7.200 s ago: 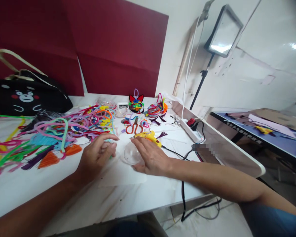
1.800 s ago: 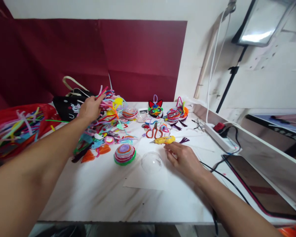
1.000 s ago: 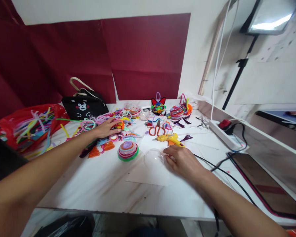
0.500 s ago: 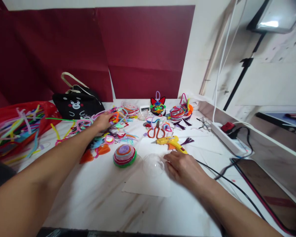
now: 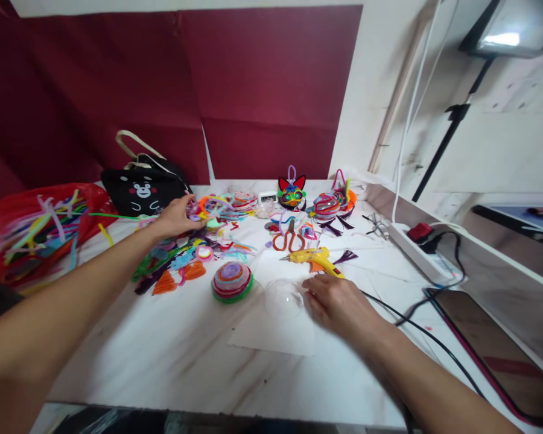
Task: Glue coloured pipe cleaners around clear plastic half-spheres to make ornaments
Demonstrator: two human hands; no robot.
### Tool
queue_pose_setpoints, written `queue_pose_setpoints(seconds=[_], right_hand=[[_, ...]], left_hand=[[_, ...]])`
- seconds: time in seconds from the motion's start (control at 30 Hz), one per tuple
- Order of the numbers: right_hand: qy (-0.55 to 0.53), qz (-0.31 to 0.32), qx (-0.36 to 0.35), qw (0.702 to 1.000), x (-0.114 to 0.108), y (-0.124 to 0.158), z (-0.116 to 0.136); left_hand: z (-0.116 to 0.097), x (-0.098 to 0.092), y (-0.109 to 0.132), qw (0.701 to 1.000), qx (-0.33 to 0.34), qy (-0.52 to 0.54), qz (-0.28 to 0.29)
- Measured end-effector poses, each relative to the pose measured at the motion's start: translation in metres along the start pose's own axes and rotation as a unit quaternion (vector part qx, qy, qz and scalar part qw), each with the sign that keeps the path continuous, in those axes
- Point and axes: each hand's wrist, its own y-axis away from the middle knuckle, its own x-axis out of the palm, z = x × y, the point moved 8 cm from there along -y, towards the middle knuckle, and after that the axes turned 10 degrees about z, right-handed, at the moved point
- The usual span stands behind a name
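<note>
My left hand (image 5: 178,216) reaches into a tangled heap of colourful pipe cleaners (image 5: 217,206), its fingers closed round some at the near side. My right hand (image 5: 332,296) rests on the table with curled fingers at the right edge of a clear plastic dome (image 5: 284,299), seemingly holding it. Under the dome lies a white sheet of paper (image 5: 271,340). To the left sits a dome wound with coloured pipe cleaners (image 5: 232,281), green at the rim and purple on top. Just beyond my right hand lies a yellow hot glue gun (image 5: 310,255).
Orange-handled scissors (image 5: 289,238) lie behind the glue gun. Orange tassels (image 5: 165,282) and scraps are at left, near a red bag (image 5: 93,199) of pipe cleaners and a black bag (image 5: 145,190). A cat-eared ornament (image 5: 292,191), power strip (image 5: 419,253) and phone (image 5: 493,355) are also there.
My left hand has shifted slightly left and back, and pipe cleaners that lay around its wrist are gathered farther back. My right hand and the clear dome stay in place.
</note>
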Motion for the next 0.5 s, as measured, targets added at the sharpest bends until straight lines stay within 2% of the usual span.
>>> queue_pose_setpoints(seconds=[0.1,0.17,0.27,0.33,0.4,0.5], right_hand=[[-0.004,0.003,0.000,1.000,-0.001,-0.001,0.001],[-0.004,0.003,-0.001,1.000,-0.001,-0.001,0.002],[-0.008,0.004,-0.005,1.000,-0.001,-0.001,0.002],[-0.012,0.005,-0.008,1.000,-0.001,0.000,0.002],[-0.011,0.006,-0.010,1.000,-0.002,0.001,0.001],[-0.008,0.011,-0.009,1.000,-0.002,0.002,0.000]], left_hand=[[-0.041,0.007,0.020,0.995,0.091,-0.044,0.020],[-0.069,0.018,0.031,0.984,0.155,-0.061,0.064],[-0.097,0.045,0.039,0.958,0.227,-0.061,0.166],[-0.107,0.064,0.038,0.935,0.260,-0.052,0.234],[-0.109,0.079,0.033,0.921,0.271,-0.040,0.277],[-0.103,0.088,0.019,0.925,0.247,-0.024,0.288]])
